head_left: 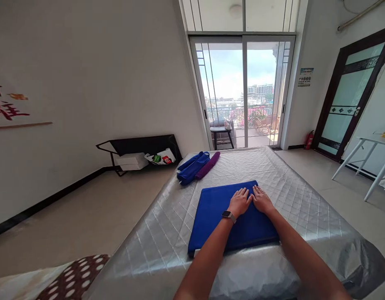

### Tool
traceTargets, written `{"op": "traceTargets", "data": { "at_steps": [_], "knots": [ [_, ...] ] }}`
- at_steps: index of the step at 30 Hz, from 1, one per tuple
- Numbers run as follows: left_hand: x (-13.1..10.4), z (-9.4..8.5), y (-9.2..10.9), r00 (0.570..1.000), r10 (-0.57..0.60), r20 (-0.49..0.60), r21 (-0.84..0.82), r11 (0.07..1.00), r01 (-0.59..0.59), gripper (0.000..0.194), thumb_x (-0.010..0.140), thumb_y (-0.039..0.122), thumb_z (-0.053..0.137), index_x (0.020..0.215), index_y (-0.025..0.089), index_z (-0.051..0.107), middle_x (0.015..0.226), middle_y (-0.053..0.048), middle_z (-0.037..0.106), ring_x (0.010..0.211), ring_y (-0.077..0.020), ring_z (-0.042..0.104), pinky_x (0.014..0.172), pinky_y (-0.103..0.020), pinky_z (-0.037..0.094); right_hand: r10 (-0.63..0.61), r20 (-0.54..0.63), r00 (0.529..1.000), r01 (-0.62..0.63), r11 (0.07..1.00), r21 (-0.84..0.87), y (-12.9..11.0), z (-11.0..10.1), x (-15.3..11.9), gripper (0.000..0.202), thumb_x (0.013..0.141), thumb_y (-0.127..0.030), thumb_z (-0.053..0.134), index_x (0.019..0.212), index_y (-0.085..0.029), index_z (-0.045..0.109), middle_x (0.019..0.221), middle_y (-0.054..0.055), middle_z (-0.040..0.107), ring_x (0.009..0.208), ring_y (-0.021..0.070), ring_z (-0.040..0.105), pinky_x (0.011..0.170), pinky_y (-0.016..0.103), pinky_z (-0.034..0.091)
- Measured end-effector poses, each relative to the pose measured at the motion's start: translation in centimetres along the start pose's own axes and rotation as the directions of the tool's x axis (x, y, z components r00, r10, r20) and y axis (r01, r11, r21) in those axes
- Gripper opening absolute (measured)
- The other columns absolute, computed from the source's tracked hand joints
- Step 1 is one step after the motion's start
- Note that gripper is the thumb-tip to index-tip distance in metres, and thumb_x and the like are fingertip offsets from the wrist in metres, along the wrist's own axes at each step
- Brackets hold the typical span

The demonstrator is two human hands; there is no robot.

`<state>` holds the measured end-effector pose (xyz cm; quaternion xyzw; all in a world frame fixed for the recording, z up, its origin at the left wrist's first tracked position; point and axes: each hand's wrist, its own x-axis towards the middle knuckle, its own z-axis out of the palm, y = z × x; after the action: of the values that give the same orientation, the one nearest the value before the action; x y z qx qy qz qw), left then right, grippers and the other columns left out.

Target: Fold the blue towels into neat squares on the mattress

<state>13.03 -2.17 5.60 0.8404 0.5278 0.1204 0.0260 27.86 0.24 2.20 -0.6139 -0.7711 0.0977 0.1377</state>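
A flat, folded blue cloth bundle [214, 212] lies on the silver quilted cover [167, 216] of a bed-like surface. My left hand [239, 201] rests palm down on the bundle's upper middle, fingers stretched out. Beside it, my right hand [261, 199] lies flat near the far right corner, its thumb close to the left hand. A watch [229, 215] is on my left wrist. Farther back on the cover sit a blue strapped bag [192, 168] and a purple roll [208, 166], side by side.
A black rack [142, 146] with a white box [130, 161] stands along the left wall. Sliding glass doors [244, 91] are straight ahead. To the right are a white-legged table [373, 143], a red fire extinguisher [309, 140] and a dark-framed door [348, 100]. Brown dotted fabric [75, 277] lies lower left.
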Motion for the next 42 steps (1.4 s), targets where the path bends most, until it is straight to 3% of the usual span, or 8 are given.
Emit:
{"op": "traceTargets", "data": {
  "at_steps": [5, 11, 15, 20, 23, 26, 34, 42],
  "knots": [
    [-0.4, 2.2, -3.7, 0.996, -0.080, 0.033, 0.030, 0.996, 0.079, 0.063, 0.105, 0.051, 0.023, 0.154, 0.016, 0.043, 0.162, -0.011, 0.038, 0.153, -0.0257, 0.030, 0.125, -0.045, 0.026, 0.031, 0.030, 0.999, -0.031, 0.999, 0.014, -0.4, -0.3, -0.1, 0.063, 0.104, -0.037, 0.028, 0.159, -0.005, 0.031, 0.165, 0.015, 0.029, 0.154, 0.0236, 0.022, 0.124, 0.040, 0.021],
    [-4.9, 1.3, -11.9, 0.947, -0.322, 0.019, 0.113, 0.941, 0.317, 0.069, 0.103, 0.054, 0.022, 0.157, 0.012, 0.035, 0.164, -0.013, 0.033, 0.154, -0.0277, 0.024, 0.126, -0.048, 0.022, 0.064, 0.080, 0.995, -0.067, 0.997, 0.036, -0.8, -0.9, -0.2, 0.064, 0.105, -0.038, 0.025, 0.160, -0.005, 0.026, 0.168, 0.012, 0.022, 0.156, 0.0208, 0.016, 0.126, 0.037, 0.015],
    [-6.9, 1.2, -15.4, 0.898, -0.438, -0.041, 0.093, 0.893, 0.440, 0.074, 0.103, 0.054, 0.020, 0.156, 0.005, 0.035, 0.164, -0.018, 0.031, 0.154, -0.0300, 0.025, 0.124, -0.046, 0.025, 0.066, 0.085, 0.994, -0.067, 0.998, 0.009, -0.8, -1.1, -0.5, 0.064, 0.105, -0.038, 0.024, 0.160, -0.005, 0.026, 0.168, 0.012, 0.022, 0.156, 0.0212, 0.016, 0.126, 0.037, 0.015],
    [-6.9, 2.1, -16.1, 0.904, -0.416, -0.099, 0.035, 0.907, 0.421, 0.073, 0.102, 0.053, 0.023, 0.153, 0.003, 0.038, 0.161, -0.020, 0.036, 0.153, -0.0311, 0.028, 0.123, -0.046, 0.028, 0.080, 0.124, 0.989, -0.070, 0.994, -0.081, -0.7, -1.6, -0.1, 0.065, 0.105, -0.042, 0.023, 0.161, -0.009, 0.026, 0.168, 0.011, 0.022, 0.156, 0.0222, 0.016, 0.125, 0.039, 0.016],
    [-6.7, 2.3, -16.0, 0.902, -0.419, -0.101, 0.005, 0.907, 0.421, 0.074, 0.101, 0.053, 0.022, 0.153, 0.002, 0.038, 0.162, -0.020, 0.035, 0.153, -0.0311, 0.026, 0.123, -0.046, 0.027, 0.090, 0.176, 0.980, -0.069, 0.990, -0.125, -1.0, -2.6, 1.1, 0.066, 0.105, -0.042, 0.024, 0.160, -0.007, 0.026, 0.168, 0.012, 0.021, 0.156, 0.0228, 0.015, 0.125, 0.040, 0.015],
    [-6.7, 2.4, -16.2, 0.898, -0.427, -0.104, -0.017, 0.904, 0.428, 0.076, 0.101, 0.054, 0.022, 0.153, 0.002, 0.038, 0.162, -0.020, 0.035, 0.154, -0.0312, 0.025, 0.123, -0.046, 0.027, 0.072, 0.151, 0.986, -0.054, 0.991, -0.123, -1.5, -3.1, 2.6, 0.064, 0.105, -0.040, 0.022, 0.160, -0.007, 0.027, 0.167, 0.012, 0.022, 0.156, 0.0219, 0.015, 0.125, 0.040, 0.015],
    [-7.0, 3.0, -17.1, 0.913, -0.397, -0.089, -0.006, 0.917, 0.398, 0.079, 0.100, 0.058, 0.025, 0.154, 0.001, 0.036, 0.162, -0.021, 0.034, 0.153, -0.0294, 0.027, 0.124, -0.041, 0.026, 0.051, 0.074, 0.996, -0.048, 0.998, -0.042, -0.7, -0.6, 4.7, 0.062, 0.105, -0.035, 0.025, 0.158, -0.005, 0.031, 0.165, 0.014, 0.029, 0.155, 0.0217, 0.020, 0.124, 0.039, 0.021],
    [-7.3, 2.9, -18.4, 0.920, -0.389, -0.053, 0.033, 0.920, 0.391, 0.076, 0.101, 0.056, 0.023, 0.154, 0.002, 0.036, 0.162, -0.021, 0.035, 0.153, -0.0279, 0.029, 0.123, -0.042, 0.029, 0.077, 0.056, 0.995, -0.078, 0.997, 0.011, -0.9, -0.7, 4.2, 0.061, 0.106, -0.037, 0.026, 0.158, -0.008, 0.032, 0.165, 0.014, 0.030, 0.155, 0.0222, 0.020, 0.125, 0.039, 0.019]
  ]
}}
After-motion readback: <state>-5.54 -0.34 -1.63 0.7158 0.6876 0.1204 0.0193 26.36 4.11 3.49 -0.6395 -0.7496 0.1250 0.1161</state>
